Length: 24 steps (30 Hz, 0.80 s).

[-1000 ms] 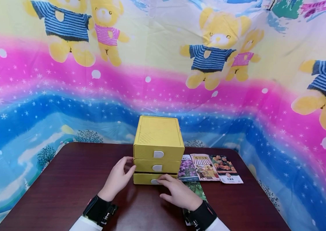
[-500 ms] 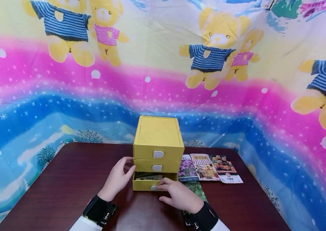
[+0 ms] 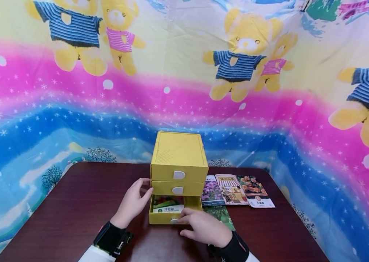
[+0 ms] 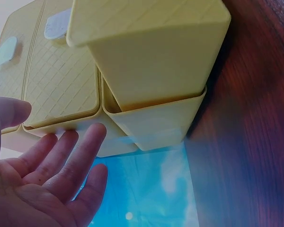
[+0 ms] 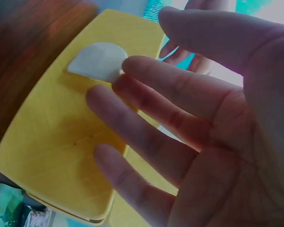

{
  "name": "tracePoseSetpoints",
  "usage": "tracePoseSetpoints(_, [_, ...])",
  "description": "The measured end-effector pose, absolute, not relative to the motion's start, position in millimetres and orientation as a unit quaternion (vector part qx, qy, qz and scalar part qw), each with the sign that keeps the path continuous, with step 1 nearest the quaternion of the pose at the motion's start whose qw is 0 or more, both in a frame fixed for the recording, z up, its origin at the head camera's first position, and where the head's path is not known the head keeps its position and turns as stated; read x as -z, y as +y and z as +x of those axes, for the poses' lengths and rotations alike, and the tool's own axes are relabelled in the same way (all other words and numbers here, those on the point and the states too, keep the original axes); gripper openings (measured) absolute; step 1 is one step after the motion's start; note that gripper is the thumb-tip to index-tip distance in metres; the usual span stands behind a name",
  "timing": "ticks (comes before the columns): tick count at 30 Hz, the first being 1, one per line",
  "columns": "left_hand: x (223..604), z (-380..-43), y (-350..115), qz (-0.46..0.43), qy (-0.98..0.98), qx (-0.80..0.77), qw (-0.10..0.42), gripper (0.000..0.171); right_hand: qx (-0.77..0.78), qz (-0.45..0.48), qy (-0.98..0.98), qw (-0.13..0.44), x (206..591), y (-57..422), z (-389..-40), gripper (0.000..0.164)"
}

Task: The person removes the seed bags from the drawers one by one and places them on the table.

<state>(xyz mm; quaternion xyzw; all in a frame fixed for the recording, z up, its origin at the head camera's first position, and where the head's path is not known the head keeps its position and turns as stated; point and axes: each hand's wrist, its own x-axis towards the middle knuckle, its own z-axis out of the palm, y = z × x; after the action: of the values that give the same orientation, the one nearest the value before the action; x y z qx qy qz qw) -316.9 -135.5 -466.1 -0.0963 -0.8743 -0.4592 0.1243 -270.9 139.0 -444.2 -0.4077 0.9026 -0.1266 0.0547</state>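
A yellow drawer cabinet (image 3: pixel 179 149) with white tab handles stands on the table. Its bottom drawer (image 3: pixel 159 219) is pulled out, and a flower-picture packet (image 3: pixel 171 209) with Chinese lettering lies inside. My right hand (image 3: pixel 205 227) is at that drawer's white tab (image 5: pixel 99 61); in the right wrist view a fingertip touches the tab's edge, fingers fairly straight and thumb apart. My left hand (image 3: pixel 132 203) rests against the cabinet's left side near the middle drawer (image 4: pixel 61 80). Its fingers are extended in the left wrist view, with nothing held.
Right of the cabinet lie a purple-flower packet (image 3: pixel 212 191), a packet with a striped awning (image 3: pixel 231 191) and an orange-flower packet (image 3: pixel 255 193). A green leafy packet (image 3: pixel 222 215) lies partly under my right arm. Behind the dark table (image 3: pixel 89 203) hangs a bear-print cloth (image 3: pixel 184 102).
The bottom drawer has slid out toward me, along with my right hand, and the packet inside has come into view. My left hand has stayed at the cabinet's side.
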Motion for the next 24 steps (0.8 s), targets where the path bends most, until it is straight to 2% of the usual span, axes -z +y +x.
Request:
tracePoseSetpoints(15, [465.2, -315.2, -135.4, -0.095, -0.873, 0.464, 0.119, 0.036, 0.103, -0.444, 0.889, 0.054, 433.3, 138.3, -256.6, 0.025])
tracePoseSetpoints(24, [466.4, -315.5, -134.8, -0.100, -0.872, 0.461, 0.130, 0.035, 0.117, -0.454, 0.880, 0.082, 428.6, 138.9, -252.0, 0.023])
